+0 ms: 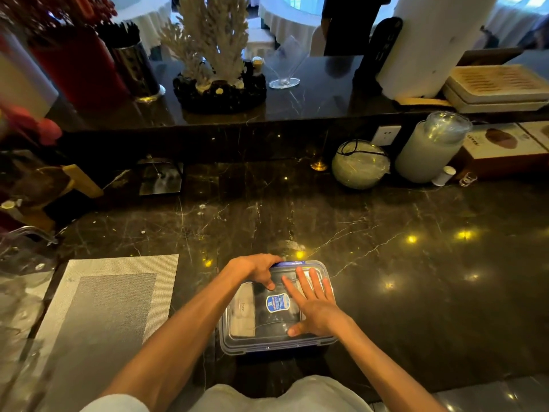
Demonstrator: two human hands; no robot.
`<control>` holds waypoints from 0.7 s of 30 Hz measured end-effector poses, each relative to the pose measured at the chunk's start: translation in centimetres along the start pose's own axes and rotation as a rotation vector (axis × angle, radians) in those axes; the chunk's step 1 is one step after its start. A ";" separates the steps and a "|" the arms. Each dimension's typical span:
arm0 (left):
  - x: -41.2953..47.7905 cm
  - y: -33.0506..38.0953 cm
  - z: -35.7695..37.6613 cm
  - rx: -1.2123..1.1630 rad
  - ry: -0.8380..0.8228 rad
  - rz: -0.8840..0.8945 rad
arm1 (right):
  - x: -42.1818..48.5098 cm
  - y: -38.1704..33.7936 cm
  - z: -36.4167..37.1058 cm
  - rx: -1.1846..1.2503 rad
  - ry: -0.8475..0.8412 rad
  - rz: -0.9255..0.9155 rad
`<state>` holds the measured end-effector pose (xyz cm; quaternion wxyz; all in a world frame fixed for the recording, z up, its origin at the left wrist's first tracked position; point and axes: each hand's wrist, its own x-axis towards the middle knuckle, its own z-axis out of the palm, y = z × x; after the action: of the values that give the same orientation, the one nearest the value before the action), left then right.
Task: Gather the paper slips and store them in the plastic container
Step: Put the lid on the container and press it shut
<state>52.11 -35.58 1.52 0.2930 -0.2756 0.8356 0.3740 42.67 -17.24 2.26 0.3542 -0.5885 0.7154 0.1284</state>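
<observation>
While the plastic container (277,307) sits lidded on the dark tabletop (416,263) beside a grey placemat (104,301), right hand (312,304) lies flat and unclenched on the lid; left hand (258,269) curls over its far edge. Paper slips possibly inside, too blurred to confirm.

A restaurant or banquet hall's service counter is showing here: round tables (285,16) draped in white cloths are standing beyond a raised dark marble ledge (297,108), which is carrying a coral centrepiece (217,55), a chopstick holder (133,63) and a glass (285,66); a woven placemat (104,307) is lying near the counter's left edge.
</observation>
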 end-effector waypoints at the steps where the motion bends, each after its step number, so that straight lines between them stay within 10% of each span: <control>1: -0.5 0.1 0.4 0.044 0.041 0.011 | -0.1 0.0 0.0 0.007 -0.002 -0.004; 10: -9.8 -0.5 13.9 0.049 0.920 0.191 | -3.2 0.5 1.1 0.370 0.329 -0.151; 21: -9.2 -2.8 22.2 0.314 0.754 -0.007 | -4.3 -0.7 10.8 -0.074 0.474 -0.075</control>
<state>66.52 -17.52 -5.57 0.0061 -0.3481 0.9305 0.1134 47.39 -7.70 -2.43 0.1592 -0.6410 0.7509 -0.0002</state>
